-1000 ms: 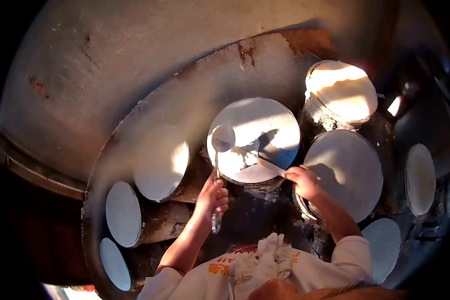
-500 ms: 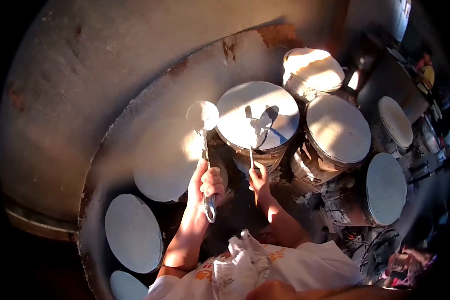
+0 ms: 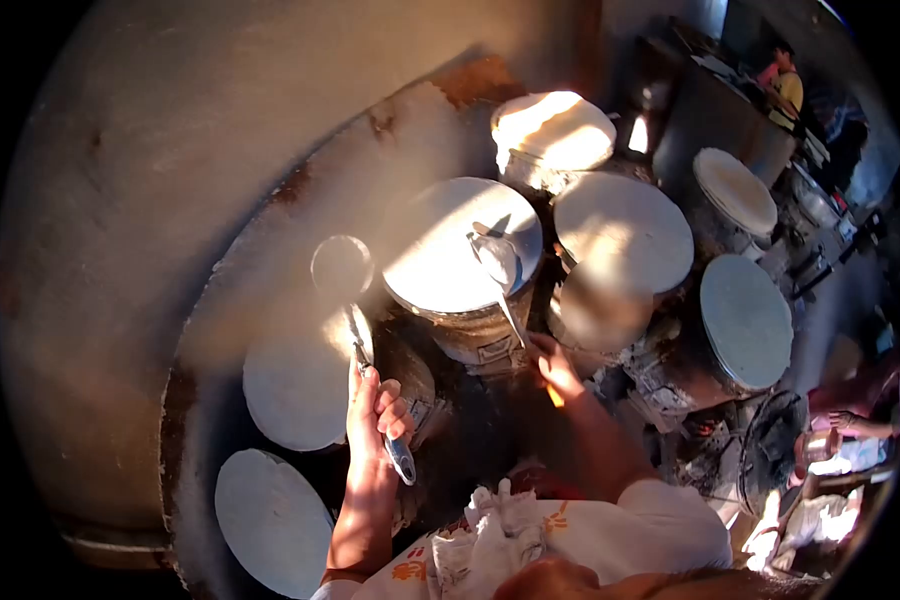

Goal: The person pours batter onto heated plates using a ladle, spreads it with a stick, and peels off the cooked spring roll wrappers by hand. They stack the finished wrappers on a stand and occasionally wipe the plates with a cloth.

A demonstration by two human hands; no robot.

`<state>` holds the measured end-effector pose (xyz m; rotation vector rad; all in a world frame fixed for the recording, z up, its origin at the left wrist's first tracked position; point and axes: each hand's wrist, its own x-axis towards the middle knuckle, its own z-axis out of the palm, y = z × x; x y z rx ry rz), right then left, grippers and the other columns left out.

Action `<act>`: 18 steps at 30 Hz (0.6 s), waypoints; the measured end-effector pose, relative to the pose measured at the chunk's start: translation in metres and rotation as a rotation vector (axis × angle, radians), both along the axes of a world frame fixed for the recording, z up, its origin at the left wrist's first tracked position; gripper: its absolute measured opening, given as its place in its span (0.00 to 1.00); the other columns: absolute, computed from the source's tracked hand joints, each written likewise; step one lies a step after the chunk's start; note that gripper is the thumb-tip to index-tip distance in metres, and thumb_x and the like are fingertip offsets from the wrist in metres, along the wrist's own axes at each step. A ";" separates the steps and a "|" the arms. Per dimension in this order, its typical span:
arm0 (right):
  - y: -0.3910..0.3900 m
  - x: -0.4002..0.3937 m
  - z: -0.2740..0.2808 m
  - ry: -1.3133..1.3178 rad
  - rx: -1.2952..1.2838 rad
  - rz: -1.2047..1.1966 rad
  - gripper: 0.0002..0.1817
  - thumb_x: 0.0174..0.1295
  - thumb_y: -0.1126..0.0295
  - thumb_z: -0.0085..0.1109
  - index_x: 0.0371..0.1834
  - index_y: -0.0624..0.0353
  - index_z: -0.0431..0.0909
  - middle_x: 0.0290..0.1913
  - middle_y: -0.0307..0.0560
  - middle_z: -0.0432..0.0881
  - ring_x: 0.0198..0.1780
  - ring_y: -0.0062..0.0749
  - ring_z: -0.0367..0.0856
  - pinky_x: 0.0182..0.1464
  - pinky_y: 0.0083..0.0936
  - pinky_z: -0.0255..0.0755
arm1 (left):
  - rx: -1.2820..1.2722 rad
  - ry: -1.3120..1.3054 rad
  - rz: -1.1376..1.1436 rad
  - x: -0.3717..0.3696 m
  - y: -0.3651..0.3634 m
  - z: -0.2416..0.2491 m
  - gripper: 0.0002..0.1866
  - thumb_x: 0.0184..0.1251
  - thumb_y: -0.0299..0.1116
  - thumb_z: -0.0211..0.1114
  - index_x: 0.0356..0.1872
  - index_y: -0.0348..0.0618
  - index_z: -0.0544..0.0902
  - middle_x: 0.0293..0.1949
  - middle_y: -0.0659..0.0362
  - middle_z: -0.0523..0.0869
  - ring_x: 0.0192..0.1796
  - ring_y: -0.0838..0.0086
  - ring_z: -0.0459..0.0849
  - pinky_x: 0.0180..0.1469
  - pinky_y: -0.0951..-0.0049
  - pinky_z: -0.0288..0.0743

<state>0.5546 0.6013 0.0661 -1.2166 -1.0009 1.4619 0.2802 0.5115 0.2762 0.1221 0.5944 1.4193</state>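
My left hand [image 3: 378, 415] is wrapped round the handle of a metal ladle [image 3: 342, 268], its round head raised and blurred by steam. Beneath that head sits a pot top covered in white [image 3: 295, 390]. In the fingers of my right hand [image 3: 553, 368] is a thin, pale-handled spatula [image 3: 496, 256]. The spatula's whitish head lies over the sunlit white top of the middle pot [image 3: 435, 265], with its shadow beside it.
More white-topped pots surround me, including one at the back [image 3: 553, 130], one at the right [image 3: 745, 320] and one at lower left [image 3: 273, 520]. A curved, rusty metal rim [image 3: 300, 185] runs along the left. A person in yellow [image 3: 788, 88] is at far right.
The view has swung right, shifting the pots leftward and bringing more people into sight. The spatula's head has turned over the middle pot, and steam drifts across the pots on the right.
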 end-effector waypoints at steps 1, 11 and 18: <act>0.013 0.006 0.020 0.074 -0.077 0.002 0.19 0.64 0.60 0.58 0.54 0.57 0.73 0.22 0.32 0.69 0.14 0.15 0.61 0.14 0.16 0.53 | -0.020 -0.004 -0.036 0.003 0.005 -0.009 0.05 0.75 0.40 0.49 0.39 0.57 0.72 0.17 0.69 0.61 0.11 0.86 0.58 0.10 0.85 0.57; 0.073 0.025 -0.018 -0.541 0.291 0.298 0.18 0.66 0.64 0.55 0.58 0.52 0.75 0.22 0.33 0.75 0.21 0.15 0.70 0.25 0.15 0.64 | 0.019 0.064 -0.080 0.046 0.103 -0.013 0.24 0.74 0.37 0.50 0.68 0.69 0.59 0.19 0.67 0.61 0.11 0.86 0.57 0.10 0.87 0.56; 0.159 0.070 -0.018 -0.287 0.216 0.070 0.18 0.67 0.67 0.50 0.59 0.57 0.73 0.23 0.37 0.76 0.24 0.25 0.76 0.29 0.26 0.71 | -0.015 0.139 -0.151 0.095 0.144 -0.013 0.26 0.73 0.33 0.51 0.69 0.71 0.59 0.21 0.65 0.63 0.13 0.84 0.57 0.13 0.85 0.56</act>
